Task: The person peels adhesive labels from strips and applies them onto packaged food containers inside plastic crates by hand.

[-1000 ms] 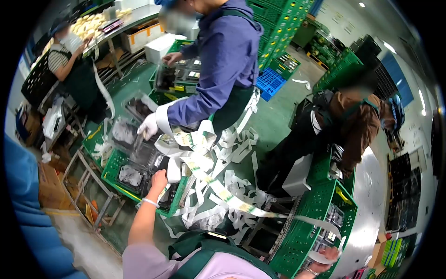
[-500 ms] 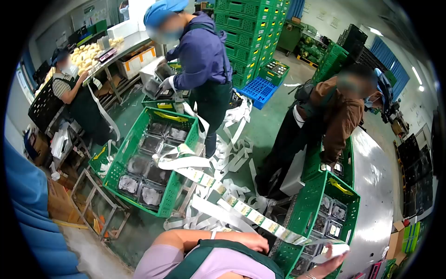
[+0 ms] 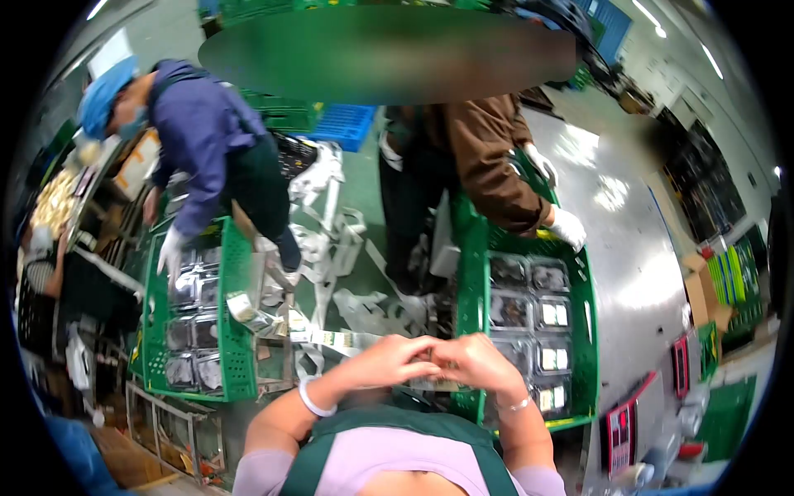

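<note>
In front of my chest, my left hand (image 3: pixel 397 361) and my right hand (image 3: pixel 478 362) meet, fingers bent and pressed together. A strip of printed labels (image 3: pixel 331 337) runs from the left crate to them, and both hands are closed on it; the part between my fingers is mostly hidden. Beside my right hand stands a green crate (image 3: pixel 585 331) of clear lidded boxes (image 3: pixel 552 357), some bearing white labels. Another green crate (image 3: pixel 240 351) at the left holds similar boxes (image 3: pixel 194 331) with no labels visible on the nearer ones.
A co-worker in purple (image 3: pixel 194 136) reaches into the left crate with a gloved hand. Another in brown (image 3: pixel 488 165) has gloved hands over the right crate. Loose white backing strip (image 3: pixel 318 256) covers the floor between them. A metal table (image 3: pixel 637 273) with red-edged scales (image 3: pixel 620 438) is at right.
My left hand has come up to meet my right, which moved inward from the right crate. The view has turned right. The purple-clad co-worker now bends over the left crate.
</note>
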{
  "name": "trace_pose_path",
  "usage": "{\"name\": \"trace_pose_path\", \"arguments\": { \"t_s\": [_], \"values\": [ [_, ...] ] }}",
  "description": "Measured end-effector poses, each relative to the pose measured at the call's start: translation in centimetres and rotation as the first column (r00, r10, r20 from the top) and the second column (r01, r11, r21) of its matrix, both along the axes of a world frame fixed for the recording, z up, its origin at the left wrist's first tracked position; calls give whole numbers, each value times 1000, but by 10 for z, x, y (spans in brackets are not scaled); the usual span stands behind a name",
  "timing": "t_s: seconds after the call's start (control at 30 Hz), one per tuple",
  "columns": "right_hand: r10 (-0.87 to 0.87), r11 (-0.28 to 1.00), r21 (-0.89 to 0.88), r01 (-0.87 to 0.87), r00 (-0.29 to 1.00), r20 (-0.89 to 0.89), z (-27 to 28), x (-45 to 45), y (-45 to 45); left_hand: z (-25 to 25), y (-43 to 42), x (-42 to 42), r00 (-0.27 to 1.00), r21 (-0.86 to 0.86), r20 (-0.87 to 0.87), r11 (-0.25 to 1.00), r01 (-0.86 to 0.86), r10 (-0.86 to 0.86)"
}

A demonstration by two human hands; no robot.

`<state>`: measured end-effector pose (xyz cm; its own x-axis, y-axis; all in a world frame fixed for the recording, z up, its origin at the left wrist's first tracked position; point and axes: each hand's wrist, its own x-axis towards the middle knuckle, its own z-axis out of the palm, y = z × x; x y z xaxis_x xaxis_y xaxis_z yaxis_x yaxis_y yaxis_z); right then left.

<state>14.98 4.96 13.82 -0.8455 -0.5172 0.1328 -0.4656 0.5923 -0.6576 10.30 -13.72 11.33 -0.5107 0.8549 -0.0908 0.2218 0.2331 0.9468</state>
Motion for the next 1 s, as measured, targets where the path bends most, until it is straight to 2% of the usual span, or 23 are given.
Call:
{"name": "trace_pose_path", "arguments": {
  "t_s": [0.07, 0.13, 0.17, 0.2, 0.27, 0.33, 0.4, 0.47, 0.5, 0.6, 0.63, 0.67, 0.7, 0.73, 0.8, 0.87, 0.9, 0.93, 0.97, 1.0],
  "values": [
    [-37, 997, 65, 31, 995, 90, 7, -9, 14, -14, -3, -10, 981, -27, 54, 982, 189, -187],
    [-76, 988, -127, 93, 989, 129, -4, -19, 30, -30, -5, -6, 985, -4, 95, 990, 142, -141],
    [-297, 887, -320, 332, 942, 154, -5, -18, 29, -41, -3, -2, 963, 64, 267, 998, 18, -34],
    [-499, 860, -232, 455, 844, -196, -4, -20, 33, -50, -1, 0, 900, 107, 431, 987, -121, 64],
    [-700, 714, -308, 629, 625, -346, -9, -12, 35, -57, 1, -7, 893, 66, 444, 991, -117, 76],
    [-627, 778, -303, 550, 701, -340, -15, -1, 18, -53, 7, -11, 816, 143, 557, 950, -278, 155],
    [-569, 822, -243, 514, 740, -360, -27, -1, -8, -55, 9, -21, 817, 168, 566, 955, -243, 108],
    [-626, 779, -243, 578, 733, -266, -54, -4, -25, -64, 5, -37, 980, 27, 187, 997, -74, 68],
    [-630, 775, -228, 590, 684, -369, -60, -10, -29, -45, 8, -42, 995, 61, 61, 995, -77, 74],
    [-655, 745, -204, 636, 638, -404, -71, -20, -49, -45, -3, -67, 999, -84, -30, 996, 13, -15],
    [-658, 750, -212, 626, 678, -327, -77, -23, -51, -45, -9, -76, 997, -83, -31, 994, 67, -69],
    [-691, 718, -214, 662, 642, -334, -83, -25, -49, -45, -15, -86, 982, -86, -107, 985, 148, -157],
    [-783, 573, -372, 731, 622, 16, -88, -27, -43, -47, -22, -97, 953, -92, -185, 970, 224, -238],
    [-739, 376, -473, 797, 566, 366, -90, -28, -38, -58, -34, -107, 977, -12, 60, 978, 208, -207],
    [-678, 52, -562, 826, 443, 587, -70, -17, -19, -49, -49, -125, 963, 227, 270, 973, -49, -15],
    [-700, -163, -689, 707, 409, 586, -60, -9, -19, -54, -60, -150, 839, 252, 543, 945, -206, 38],
    [-839, -90, -658, 747, 300, 454, -52, -9, -28, -53, -60, -159, 904, 206, 423, 965, -160, 59],
    [-937, -30, -604, 797, 188, 294, -43, -13, -40, -51, -58, -165, 989, 62, 144, 998, -30, 20],
    [-981, 86, -583, 808, 172, 93, -38, -18, -52, -59, -54, -166, 987, 26, 121, 994, 105, -107],
    [-962, 272, -530, 803, 222, -158, -38, -29, -64, -66, -47, -164, 968, -9, 98, 972, 235, -233]
  ]
}}
